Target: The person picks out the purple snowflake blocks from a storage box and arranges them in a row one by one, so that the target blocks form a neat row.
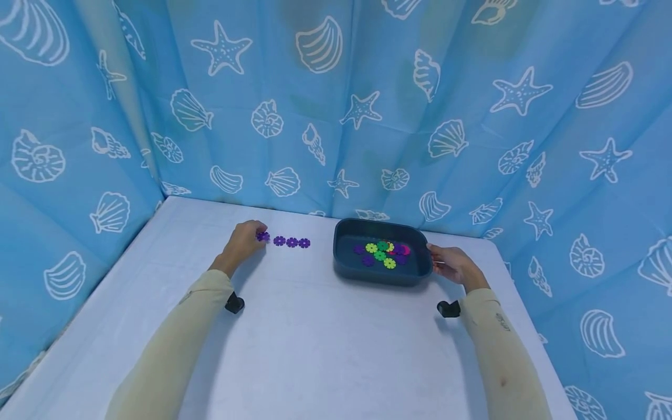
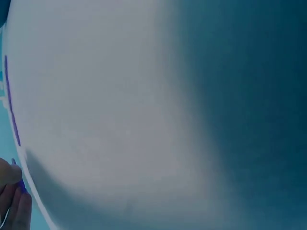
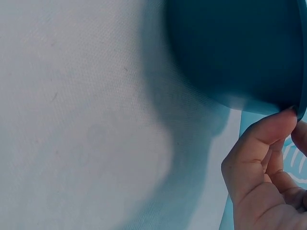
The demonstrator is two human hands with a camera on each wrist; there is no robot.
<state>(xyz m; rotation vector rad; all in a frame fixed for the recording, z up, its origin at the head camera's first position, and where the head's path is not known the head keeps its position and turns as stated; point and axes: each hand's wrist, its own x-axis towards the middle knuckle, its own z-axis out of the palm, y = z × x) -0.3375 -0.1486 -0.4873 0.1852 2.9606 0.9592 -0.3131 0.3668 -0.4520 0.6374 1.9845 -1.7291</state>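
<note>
My left hand (image 1: pixel 245 240) pinches a purple snowflake disc (image 1: pixel 263 236) between thumb and fingers, at the left end of a row. To its right, three more purple discs (image 1: pixel 291 242) lie side by side on the white table. In the left wrist view, the held disc (image 2: pixel 22 186) shows only in part behind the fingers. My right hand (image 1: pixel 455 265) grips the right end of a dark plastic bin (image 1: pixel 343 269), thumb against the rim. Inside the bin lie several loose discs (image 1: pixel 389 263), yellow, green, purple and pink-red.
A white cloth covers the table (image 1: pixel 336 350). A blue curtain (image 1: pixel 315 105) with shell and starfish prints hangs along the back and both sides. Small black wrist devices (image 1: pixel 234 303) stick out inward from both sleeves.
</note>
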